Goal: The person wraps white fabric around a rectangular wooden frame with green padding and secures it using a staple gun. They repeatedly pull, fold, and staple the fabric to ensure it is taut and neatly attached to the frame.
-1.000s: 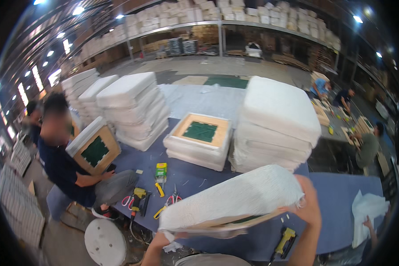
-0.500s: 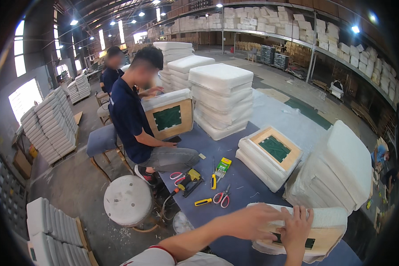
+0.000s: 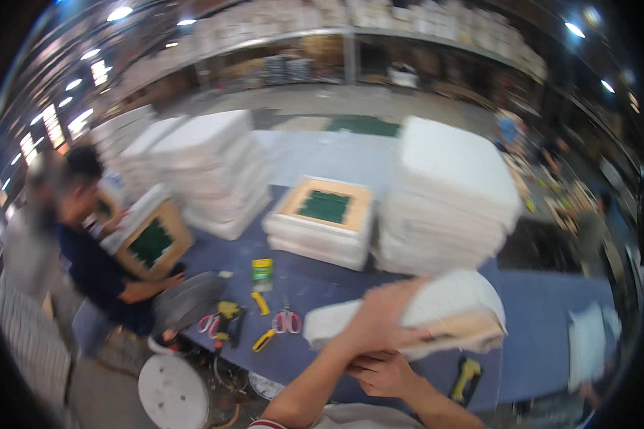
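Observation:
A white padded seat cushion with a pale wooden underside lies tilted near the front of the blue-covered table. Across its near left part lies my left hand, gripping it, the fingers blurred. Just below that hand, by the cushion's near edge, my right hand is closed with curled fingers; what they hold, if anything, is hidden. Left of the cushion are red-handled scissors and a yellow-handled tool. On the right, near the table's front edge, lies a yellow and black tool.
Tall white cushion stacks stand at the back. A lower stack is topped by a wooden frame with a green centre. A green box and a staple gun lie left. A co-worker holds another cushion; a round stool stands below.
The view has swung right and the scene has shifted left. The cushion has turned and tilted, showing less of its underside. My right hand has moved from its top to below my left hand.

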The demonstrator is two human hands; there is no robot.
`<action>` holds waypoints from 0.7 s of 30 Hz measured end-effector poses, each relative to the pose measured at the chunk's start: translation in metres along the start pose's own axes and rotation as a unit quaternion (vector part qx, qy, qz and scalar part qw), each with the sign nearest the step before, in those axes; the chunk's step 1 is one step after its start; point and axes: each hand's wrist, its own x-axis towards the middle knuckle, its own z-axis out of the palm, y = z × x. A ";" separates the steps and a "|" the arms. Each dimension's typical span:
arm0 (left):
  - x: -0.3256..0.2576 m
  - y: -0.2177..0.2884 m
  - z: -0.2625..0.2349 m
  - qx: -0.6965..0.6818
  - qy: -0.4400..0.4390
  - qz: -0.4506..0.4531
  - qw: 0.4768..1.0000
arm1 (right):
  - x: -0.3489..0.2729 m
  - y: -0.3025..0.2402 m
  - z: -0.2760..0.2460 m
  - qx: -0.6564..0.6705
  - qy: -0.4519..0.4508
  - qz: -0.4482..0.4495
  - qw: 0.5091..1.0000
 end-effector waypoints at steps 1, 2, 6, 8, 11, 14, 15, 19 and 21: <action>-0.003 -0.005 -0.003 0.045 0.023 -0.008 0.999 | 0.000 -0.003 -0.009 0.031 0.051 0.008 0.998; 0.000 -0.004 -0.001 0.075 0.015 -0.013 0.997 | -0.011 -0.002 -0.025 0.045 0.099 0.026 0.994; 0.025 -0.017 0.010 -0.108 -0.002 -0.023 0.994 | -0.043 0.019 -0.109 -0.129 0.409 0.125 0.895; 0.022 0.005 0.000 0.038 0.047 -0.040 0.997 | -0.014 0.026 -0.145 -0.169 0.473 0.218 0.837; 0.023 0.022 0.000 -0.017 0.109 0.005 0.994 | 0.007 0.049 -0.163 -0.004 0.399 0.304 0.865; 0.041 0.023 0.013 -0.002 0.106 0.064 0.992 | -0.005 0.068 -0.165 0.071 0.358 0.322 0.874; 0.043 0.024 0.014 -0.003 0.114 0.051 0.992 | -0.007 0.073 -0.165 0.071 0.355 0.318 0.876; 0.060 0.017 0.022 -0.004 0.162 0.011 0.987 | -0.002 0.094 -0.159 0.076 0.362 0.303 0.878; 0.070 0.009 0.027 -0.015 0.186 -0.019 0.982 | 0.002 0.110 -0.162 0.059 0.322 0.298 0.897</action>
